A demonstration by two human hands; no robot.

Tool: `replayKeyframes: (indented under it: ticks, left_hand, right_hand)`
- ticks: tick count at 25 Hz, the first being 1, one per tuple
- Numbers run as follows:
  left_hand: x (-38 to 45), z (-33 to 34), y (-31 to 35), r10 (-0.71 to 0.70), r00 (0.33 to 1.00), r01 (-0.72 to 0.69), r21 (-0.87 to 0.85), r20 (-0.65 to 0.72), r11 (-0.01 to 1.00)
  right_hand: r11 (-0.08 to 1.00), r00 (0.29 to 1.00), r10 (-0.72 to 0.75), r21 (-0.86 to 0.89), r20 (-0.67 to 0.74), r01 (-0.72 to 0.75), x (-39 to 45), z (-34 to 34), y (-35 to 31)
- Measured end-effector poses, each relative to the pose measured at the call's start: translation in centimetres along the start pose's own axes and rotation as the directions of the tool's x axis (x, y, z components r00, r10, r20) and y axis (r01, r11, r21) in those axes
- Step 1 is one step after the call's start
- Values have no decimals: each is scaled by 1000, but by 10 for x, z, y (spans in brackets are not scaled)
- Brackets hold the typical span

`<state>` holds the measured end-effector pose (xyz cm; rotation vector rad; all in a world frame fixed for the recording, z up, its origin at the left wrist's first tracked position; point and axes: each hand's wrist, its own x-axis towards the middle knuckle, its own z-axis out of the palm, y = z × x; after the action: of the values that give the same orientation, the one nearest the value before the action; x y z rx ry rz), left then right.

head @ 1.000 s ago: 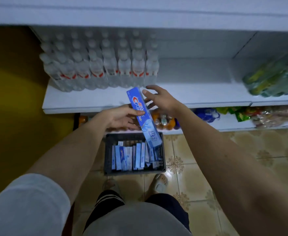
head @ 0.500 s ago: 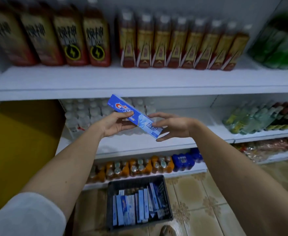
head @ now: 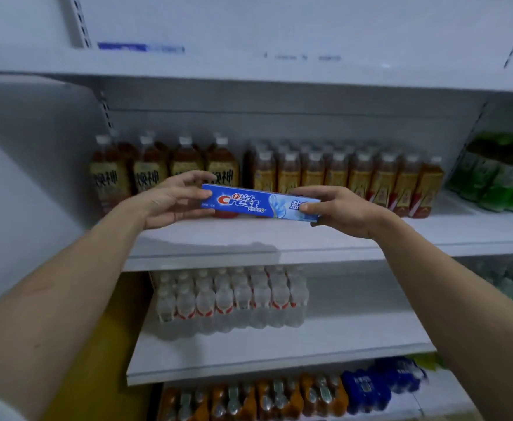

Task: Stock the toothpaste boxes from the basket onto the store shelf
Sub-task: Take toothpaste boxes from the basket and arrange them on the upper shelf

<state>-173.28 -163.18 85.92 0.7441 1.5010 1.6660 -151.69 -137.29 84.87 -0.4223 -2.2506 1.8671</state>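
While both hands grip its ends, left hand [head: 170,199] at the left and right hand [head: 337,209] at the right, the toothpaste box [head: 259,203] lies level, long axis left-to-right, above the near edge of the shelf [head: 279,238] before the bottles [head: 310,174].

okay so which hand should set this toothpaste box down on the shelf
Probably the right hand: it pinches the toothpaste box at its end over bare shelf, while the left hand holds the other end.
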Motion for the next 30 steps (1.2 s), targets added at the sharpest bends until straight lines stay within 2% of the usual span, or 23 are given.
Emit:
replayKeyframes:
  ticks: [3,7,9,12,17,20,22,24,26,30]
  left_hand:
    - [-7,-1,66,115,993,-115,109,11,987]
    - [-20,15,155,252,966,-239,178,-56,955]
    - [-26,26,192,308,946,-281,219,-98,934]
    - [-27,41,229,346,929,-293,307,-133,905]
    - [-2,46,254,369,910,-219,540,-187,813]
    - [27,33,271,410,895,-153,742,-176,653]
    - [53,22,282,429,890,-73,883,-152,464]
    - [83,8,292,425,898,-20,951,-119,309]
    - [114,-9,303,418,904,-16,973,-84,230]
    - [170,-44,330,355,934,-8,993,-35,119]
  right_hand:
    - [986,985,-167,-8,-50,167,8,-7,-56]
    - [895,898,-427,-189,-107,403,11,-23,-133]
    - [854,856,-508,-183,-94,486,13,-34,-167]
    - [819,830,-556,-206,-49,536,15,-49,-205]
    - [791,841,-541,-348,-13,504,44,-63,-240]
    - [726,831,-557,-489,-4,484,75,-65,-261]
    - [633,828,-561,-643,3,431,99,-66,-275]
    - [481,828,-560,-816,-6,320,129,-63,-287]
    - [334,835,-550,-920,-13,206,164,-60,-296]
    - [228,900,-431,-973,-72,32,233,-61,-317]
